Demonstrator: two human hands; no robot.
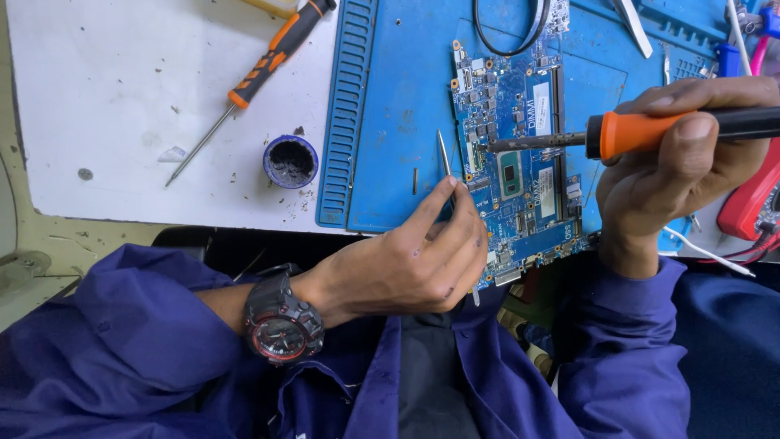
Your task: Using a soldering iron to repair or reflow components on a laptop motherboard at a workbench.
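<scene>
A blue circuit board (520, 162) lies on a blue work mat (398, 122) at the table's near edge. My right hand (674, 171) grips a soldering iron (642, 132) with an orange collar and black handle; its dark tip reaches left to the board's left side. My left hand (414, 260) pinches thin metal tweezers (445, 162) just left of the board, their points facing away from me. A black and red wristwatch (280, 325) sits on my left wrist, and both arms wear dark blue sleeves.
An orange and black screwdriver (260, 77) lies on the white tabletop (106, 106) at left. A small round blue tin (290, 161) of dark paste stands beside the mat. A black cable loop (508, 36), metal tweezers (634, 24) and a red device (751, 203) are nearby.
</scene>
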